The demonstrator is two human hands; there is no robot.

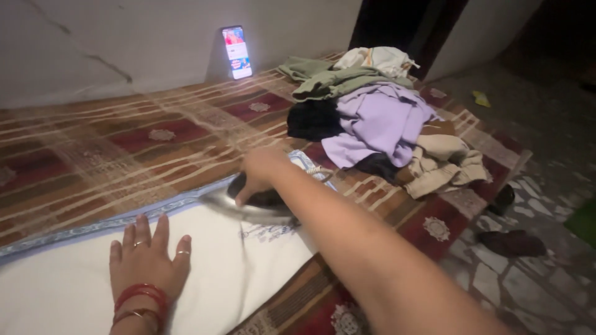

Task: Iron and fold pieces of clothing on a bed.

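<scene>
— What was the right hand (pixel 259 169) doing?

— Its fingers were closed around the handle of an iron (pixel 257 203), which sat on the far edge of a white cloth (pixel 242 273) spread over a patterned rug (pixel 124 149).

— And the left hand (pixel 148 257)?

— It lay flat on the cloth, fingers spread wide and holding nothing, pinning the fabric near the person.

— So which step was this?

— I'd judge the pressing itself, with the iron at the far end of a stroke.

— What would the next move call for?

— Probably keeping the cloth taut under the flat palm while the iron travelled, and keeping the fingers out of its path.

— Anything else about?

— A pile of clothes (pixel 379 118) lay beyond the iron, and a lit phone (pixel 236 52) leaned on the wall.
</scene>
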